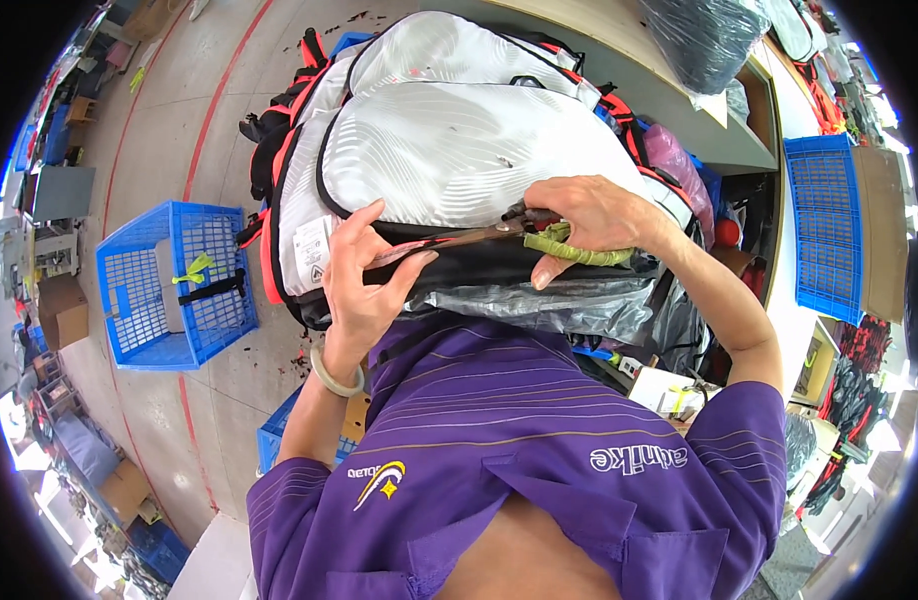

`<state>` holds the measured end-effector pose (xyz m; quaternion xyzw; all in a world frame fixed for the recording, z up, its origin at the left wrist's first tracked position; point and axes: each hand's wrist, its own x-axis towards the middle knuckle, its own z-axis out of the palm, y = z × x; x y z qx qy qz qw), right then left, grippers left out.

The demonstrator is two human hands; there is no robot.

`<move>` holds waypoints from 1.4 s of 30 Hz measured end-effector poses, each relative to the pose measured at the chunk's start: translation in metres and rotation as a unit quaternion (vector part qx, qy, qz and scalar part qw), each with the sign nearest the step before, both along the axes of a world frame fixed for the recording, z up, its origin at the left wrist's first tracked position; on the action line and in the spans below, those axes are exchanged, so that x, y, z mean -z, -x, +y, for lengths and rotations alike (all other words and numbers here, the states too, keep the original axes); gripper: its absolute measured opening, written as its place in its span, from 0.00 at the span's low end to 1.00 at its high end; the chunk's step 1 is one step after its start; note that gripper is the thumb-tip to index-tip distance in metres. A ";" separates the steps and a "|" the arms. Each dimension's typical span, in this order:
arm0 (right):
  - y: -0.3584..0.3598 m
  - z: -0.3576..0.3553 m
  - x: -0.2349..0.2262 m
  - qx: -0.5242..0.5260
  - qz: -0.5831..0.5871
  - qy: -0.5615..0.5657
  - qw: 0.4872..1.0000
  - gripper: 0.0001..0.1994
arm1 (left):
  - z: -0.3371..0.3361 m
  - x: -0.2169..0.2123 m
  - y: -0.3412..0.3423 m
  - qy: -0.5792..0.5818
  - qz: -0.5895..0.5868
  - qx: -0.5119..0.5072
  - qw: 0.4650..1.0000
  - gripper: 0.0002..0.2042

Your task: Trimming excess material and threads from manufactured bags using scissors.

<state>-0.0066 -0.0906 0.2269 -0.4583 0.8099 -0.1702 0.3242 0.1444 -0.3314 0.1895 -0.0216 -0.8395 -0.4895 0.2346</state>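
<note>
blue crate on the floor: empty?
No, the blue crate holds a grey flat item with a black strap and a yellow-green piece on top of it.

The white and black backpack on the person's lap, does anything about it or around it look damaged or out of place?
No damage shows on the white and black backpack. The right hand holds green-handled scissors at its seam; the left hand grips its edge. Dark scraps litter the floor beside the blue plastic crate.

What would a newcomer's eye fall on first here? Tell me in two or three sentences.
First, the big white backpack with red and black trim, filling the upper middle and resting against the person's purple shirt. On its lower edge, the right hand holds scissors with green-wrapped handles while the left hand pinches the fabric. On the floor at left sits a blue plastic crate.
</note>
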 end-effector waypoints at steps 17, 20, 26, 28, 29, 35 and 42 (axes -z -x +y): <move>-0.009 0.010 -0.007 0.061 0.088 0.097 0.990 0.35 | 0.004 0.004 0.000 -0.037 0.002 -0.020 0.999 0.29; -0.004 0.023 -0.002 0.039 0.096 0.068 0.992 0.36 | 0.000 0.004 0.003 0.026 0.001 -0.017 1.000 0.20; -0.001 0.013 -0.005 0.023 0.047 0.006 0.999 0.39 | 0.001 0.003 0.000 0.002 -0.007 -0.023 1.000 0.16; 0.000 0.006 -0.005 0.006 0.056 0.016 0.998 0.39 | 0.002 0.005 -0.001 -0.002 -0.012 -0.026 1.000 0.16; 0.001 0.004 -0.004 0.004 0.056 0.017 0.998 0.39 | 0.002 0.005 -0.001 -0.007 -0.016 -0.028 0.999 0.16; -0.001 0.005 0.002 0.005 0.042 0.027 0.999 0.36 | 0.003 0.005 -0.002 -0.017 -0.022 -0.038 0.999 0.18; -0.002 0.003 0.004 0.009 0.058 0.048 0.997 0.39 | 0.003 0.003 -0.002 -0.017 -0.030 -0.036 0.999 0.19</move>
